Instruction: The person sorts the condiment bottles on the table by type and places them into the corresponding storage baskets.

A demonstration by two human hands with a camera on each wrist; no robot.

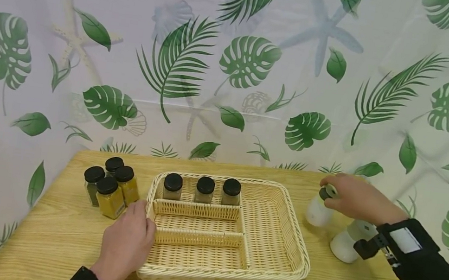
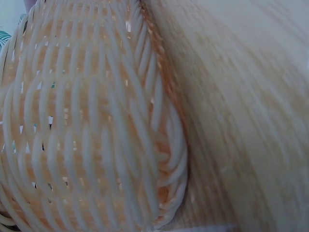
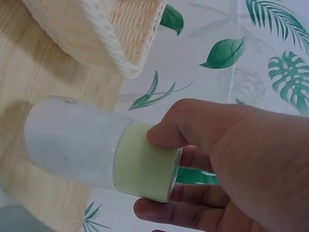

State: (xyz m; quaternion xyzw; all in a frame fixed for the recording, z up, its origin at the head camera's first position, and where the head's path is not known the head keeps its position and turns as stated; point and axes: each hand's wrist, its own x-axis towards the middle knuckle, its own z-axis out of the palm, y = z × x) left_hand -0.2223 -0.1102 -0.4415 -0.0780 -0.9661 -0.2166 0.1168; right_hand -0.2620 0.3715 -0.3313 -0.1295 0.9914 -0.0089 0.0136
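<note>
In the head view my right hand point(image 1: 354, 198) grips a white bottle point(image 1: 318, 212) by its top, to the right of the wicker basket point(image 1: 302, 261). The right wrist view shows the thumb and fingers around the bottle's pale green cap point(image 3: 145, 162), its whitish body point(image 3: 72, 140) tilted above the wood. My left hand point(image 1: 127, 242) holds the basket's left rim, thumb on the inner side. The woven basket wall point(image 2: 87, 116) fills much of the left wrist view, where the hand is hidden. Three black-lidded jars point(image 1: 205, 190) stand in the basket's back left compartment.
Left of the basket several black-lidded jars point(image 1: 111, 198) stand close together, some with yellow contents. A second white bottle point(image 1: 343, 245) stands on the wooden table point(image 1: 48, 235) below my right wrist. A leaf-print cloth point(image 1: 232, 80) hangs behind the table.
</note>
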